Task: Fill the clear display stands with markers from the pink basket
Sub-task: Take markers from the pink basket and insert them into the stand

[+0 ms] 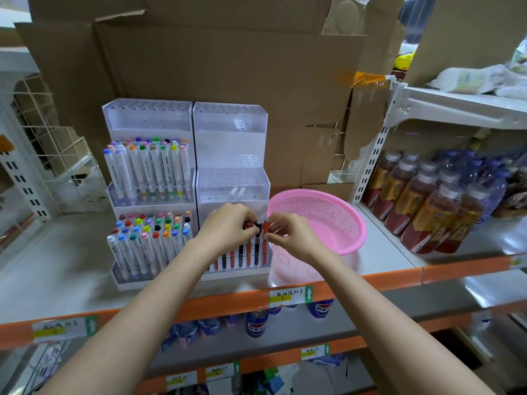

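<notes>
Two clear tiered display stands sit side by side on the shelf. The left stand [148,121] holds many white markers with coloured caps on its lower two tiers. The right stand [231,118] has red and black pens [242,256] standing in its bottom tier; its upper tiers look nearly bare. My left hand [228,223] grips a bunch of these pens above the bottom tier. My right hand [288,232] pinches a red pen [266,227] at the row's right end. The pink basket [322,220] sits just right of the stands, tilted, and looks empty.
Cardboard boxes [228,58] stand behind the stands. Packs of bottled drinks [427,203] fill the shelf to the right, past a white upright. A white wire rack [42,132] is at the left. The orange shelf edge [385,276] runs in front, with cans below.
</notes>
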### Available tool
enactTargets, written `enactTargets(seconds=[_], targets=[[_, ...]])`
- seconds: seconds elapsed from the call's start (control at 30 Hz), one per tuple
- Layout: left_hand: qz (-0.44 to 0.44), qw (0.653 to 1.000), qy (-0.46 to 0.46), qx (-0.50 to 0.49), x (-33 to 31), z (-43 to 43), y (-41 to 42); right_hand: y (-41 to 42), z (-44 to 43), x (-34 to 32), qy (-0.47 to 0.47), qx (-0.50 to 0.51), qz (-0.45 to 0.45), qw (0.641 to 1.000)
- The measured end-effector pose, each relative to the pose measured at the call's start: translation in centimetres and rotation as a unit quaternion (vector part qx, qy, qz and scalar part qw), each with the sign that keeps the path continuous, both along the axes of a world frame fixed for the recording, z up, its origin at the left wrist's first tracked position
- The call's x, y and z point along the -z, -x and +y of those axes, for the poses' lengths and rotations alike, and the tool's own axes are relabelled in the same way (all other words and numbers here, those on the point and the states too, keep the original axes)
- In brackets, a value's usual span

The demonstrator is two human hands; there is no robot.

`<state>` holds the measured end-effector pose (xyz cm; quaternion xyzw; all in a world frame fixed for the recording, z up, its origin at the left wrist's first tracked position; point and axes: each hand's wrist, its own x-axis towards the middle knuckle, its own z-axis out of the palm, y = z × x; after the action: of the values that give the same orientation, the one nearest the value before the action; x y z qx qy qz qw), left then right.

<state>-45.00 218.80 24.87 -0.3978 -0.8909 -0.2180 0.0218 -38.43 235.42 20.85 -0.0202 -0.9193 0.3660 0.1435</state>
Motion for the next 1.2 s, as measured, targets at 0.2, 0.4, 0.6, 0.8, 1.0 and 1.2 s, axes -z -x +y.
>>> enactTargets(seconds=[0.2,0.4,0.6,0.8,1.0,1.2], targets=[[0.002,1.0,0.0,-0.009,-0.2,0.0,-0.1,0.2,0.0,0.5,0.0,0.012,0.013,1.0],[-0.006,1.0,-0.008,-0.022,-0.2,0.3,-0.5,0.3,0.3,0.7,0.005,0.01,0.004,1.0],[-0.015,0.999,-0.021,-0.036,-0.3,0.6,-0.8,0.2,-0.4,0.2,0.075,-0.01,0.017,0.997],[-0.017,0.999,-0.021,-0.038,-0.2,0.4,-0.9,0.7,-0.7,0.4,0.119,-0.009,0.01,0.993],[0.001,1.0,-0.008,-0.027,-0.1,-0.6,-0.7,0.8,-0.6,0.4,0.102,-0.02,0.009,0.995],[0.001,0.999,0.012,-0.037,-0.3,-2.8,0.2,1.1,-1.2,-0.6,0.075,-0.038,-0.001,0.996]])
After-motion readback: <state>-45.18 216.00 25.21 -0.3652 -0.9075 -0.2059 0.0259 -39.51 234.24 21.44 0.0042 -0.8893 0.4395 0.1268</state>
